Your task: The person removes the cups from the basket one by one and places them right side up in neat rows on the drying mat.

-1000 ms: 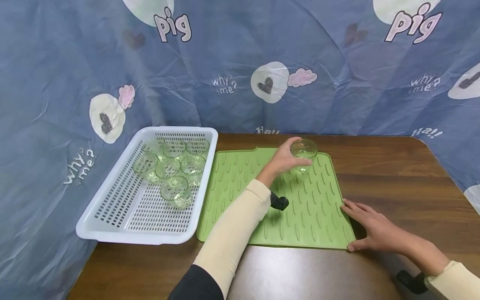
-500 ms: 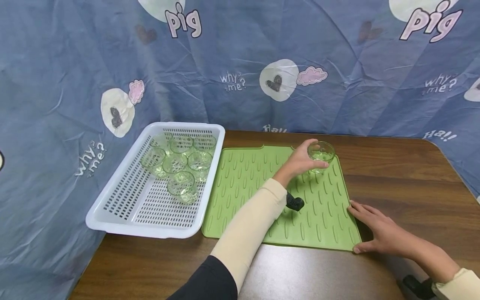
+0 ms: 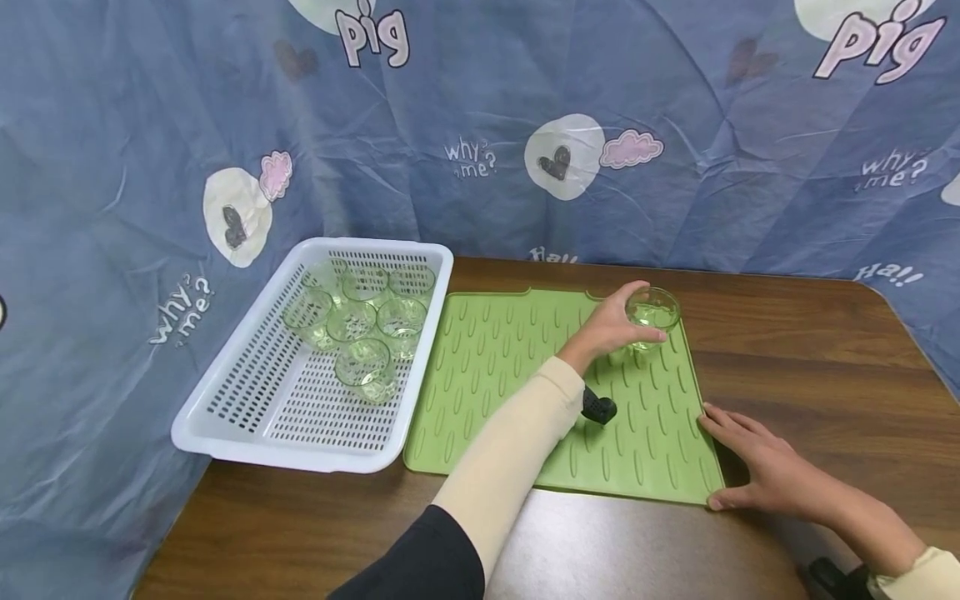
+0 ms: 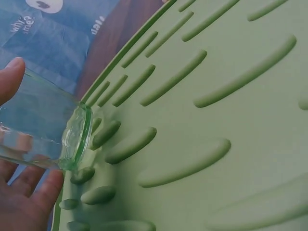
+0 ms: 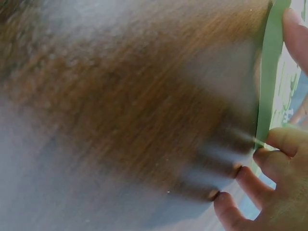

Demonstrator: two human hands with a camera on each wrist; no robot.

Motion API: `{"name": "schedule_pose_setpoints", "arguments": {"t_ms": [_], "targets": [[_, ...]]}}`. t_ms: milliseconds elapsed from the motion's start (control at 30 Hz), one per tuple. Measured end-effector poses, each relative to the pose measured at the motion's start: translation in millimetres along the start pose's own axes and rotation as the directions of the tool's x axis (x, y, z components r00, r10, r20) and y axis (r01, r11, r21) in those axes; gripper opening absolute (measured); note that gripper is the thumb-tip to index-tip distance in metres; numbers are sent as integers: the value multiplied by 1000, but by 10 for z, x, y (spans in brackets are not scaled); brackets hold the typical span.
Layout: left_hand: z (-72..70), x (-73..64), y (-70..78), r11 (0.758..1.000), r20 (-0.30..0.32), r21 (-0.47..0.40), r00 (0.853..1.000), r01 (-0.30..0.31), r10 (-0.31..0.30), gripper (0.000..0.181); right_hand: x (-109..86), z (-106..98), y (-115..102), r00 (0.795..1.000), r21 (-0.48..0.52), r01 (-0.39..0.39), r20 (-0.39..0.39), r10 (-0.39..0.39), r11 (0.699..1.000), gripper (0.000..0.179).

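A clear greenish drinking glass [image 3: 652, 310] is upright at the far right corner of the green ridged drying mat [image 3: 517, 375]. My left hand [image 3: 609, 327] grips its side, thumb on the near side in the head view. In the left wrist view the thick base of the glass [image 4: 77, 137] is right by the mat's ridges; whether it touches them I cannot tell. My right hand [image 3: 780, 467] rests at the mat's near right corner, thumb and fingertips against the edge. In the right wrist view its fingers [image 5: 276, 163] are spread along that edge and the wooden table.
A white slotted plastic basket [image 3: 225, 446] stands left of the mat with several matching glasses [image 3: 363, 362] grouped in its far and right part. The wooden table [image 3: 810, 350] extends right of the mat. A blue printed cloth [image 3: 420, 108] hangs behind.
My left hand has carried the glass rightward and slightly nearer, to the mat's far right corner. The right hand stays at the mat's edge. The head view has shifted a little.
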State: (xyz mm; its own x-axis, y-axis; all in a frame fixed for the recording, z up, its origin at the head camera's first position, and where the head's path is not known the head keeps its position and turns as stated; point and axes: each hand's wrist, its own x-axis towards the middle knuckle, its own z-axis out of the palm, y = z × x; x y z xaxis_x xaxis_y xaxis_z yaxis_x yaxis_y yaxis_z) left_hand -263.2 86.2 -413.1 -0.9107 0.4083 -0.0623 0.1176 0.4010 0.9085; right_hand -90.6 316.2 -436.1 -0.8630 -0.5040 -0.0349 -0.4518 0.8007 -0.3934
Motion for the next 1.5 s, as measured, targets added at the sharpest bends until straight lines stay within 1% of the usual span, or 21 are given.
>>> {"name": "schedule_pose_setpoints", "arguments": {"t_ms": [133,233,433,567,700,933,1300,1500], "targets": [[35,18,-7,1000,6,-10,1000,-3,3,93,-4,7,-12,1000,3,-5,-6,5,1000,107],[55,23,-12,1000,6,-11,1000,11,-11,93,-7,22,-7,1000,-3,12,-27,-12,1000,106],[100,46,13,999,16,18,999,31,-31,92,-13,26,26,998,-27,31,-61,-33,999,105],[133,63,21,999,24,27,999,30,-31,94,-12,11,33,999,-22,21,-45,-22,1000,106],[158,65,16,999,21,14,999,40,-41,95,-14,1,27,999,-17,19,-33,-20,1000,106],[161,62,29,1000,20,-7,999,28,-28,94,-6,-9,19,999,-25,26,-45,-27,999,106],[156,76,37,999,6,17,999,33,-33,95,9,-40,-10,1000,2,-7,1,7,1000,107],[175,84,50,999,5,29,999,45,-45,100,3,-36,-21,1000,-4,-3,0,3,1000,107]]}}
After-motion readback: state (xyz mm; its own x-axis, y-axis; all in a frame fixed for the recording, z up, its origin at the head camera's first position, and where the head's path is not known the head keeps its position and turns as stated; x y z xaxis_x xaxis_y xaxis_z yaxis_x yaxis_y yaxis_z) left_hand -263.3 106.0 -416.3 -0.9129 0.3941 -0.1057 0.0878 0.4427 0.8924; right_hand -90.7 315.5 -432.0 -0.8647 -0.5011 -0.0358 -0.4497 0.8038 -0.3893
